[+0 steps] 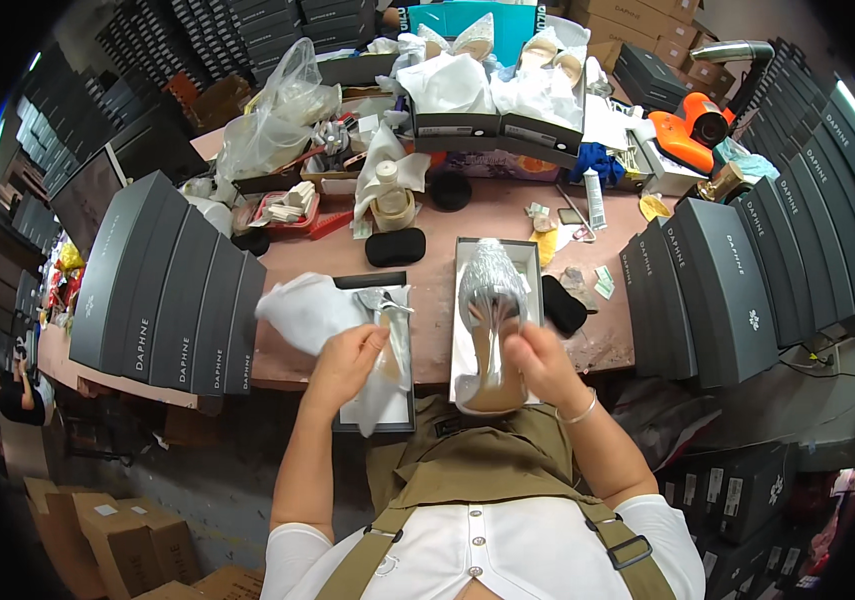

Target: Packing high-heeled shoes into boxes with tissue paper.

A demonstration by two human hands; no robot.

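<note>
My left hand (349, 362) is closed in a pinch over the left grey shoe box (387, 408), and what its fingertips grip is hard to make out. White tissue paper (309, 312) spreads out beside it, and a shoe (387, 352) lies partly covered in that box. In front of me on the right, a silver sparkly shoe (492, 277) with a tan insole rests toe away in an open box (464, 332). Shiny clear film shows over it. My right hand (541, 366) is closed at the shoe's right side, slightly blurred, with its fingertips partly hidden.
Stacked grey shoe boxes stand left (162, 290) and right (717, 285). A black pouch (394, 247) and another black item (563, 306) lie on the pink table (427, 300). Behind are a tape roll (393, 211), open boxes of shoes (457, 123) and an orange device (685, 140).
</note>
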